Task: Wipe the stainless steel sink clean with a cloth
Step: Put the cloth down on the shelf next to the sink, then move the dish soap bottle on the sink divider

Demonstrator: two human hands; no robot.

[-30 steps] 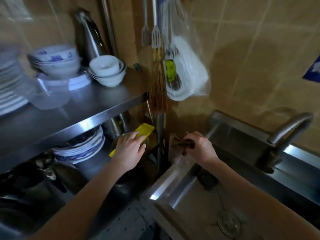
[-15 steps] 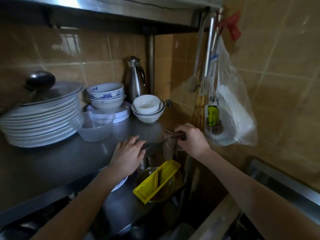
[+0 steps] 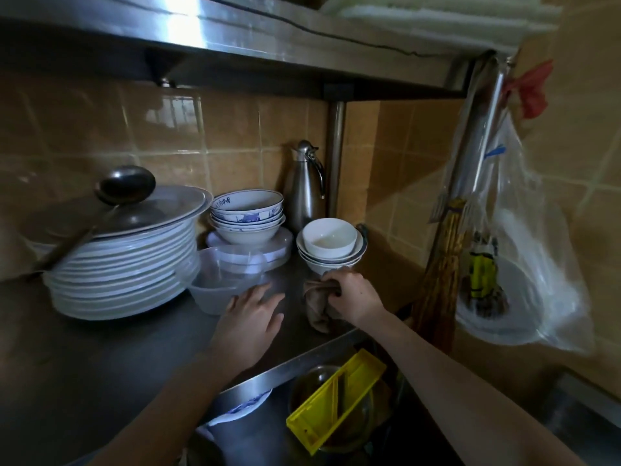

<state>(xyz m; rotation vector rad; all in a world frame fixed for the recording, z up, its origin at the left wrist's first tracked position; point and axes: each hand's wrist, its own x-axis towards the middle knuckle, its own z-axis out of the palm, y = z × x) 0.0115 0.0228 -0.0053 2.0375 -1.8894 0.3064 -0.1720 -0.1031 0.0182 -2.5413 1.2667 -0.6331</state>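
Cloth bunched in the right hand, on the steel shelf.
The right hand's fingers curl round the brown cloth, just in front of a stack of white bowls. To its left, the left hand holds nothing, fingers straight and spread, fingertips by a clear plastic tub.

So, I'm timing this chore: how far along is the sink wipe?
Done: nothing confirmable; only a corner of the sink shows, too dark to judge. In hand: the right hand grips a brown cloth at the steel shelf, the left hand open beside it. Left: carrying the cloth to the sink and wiping it.
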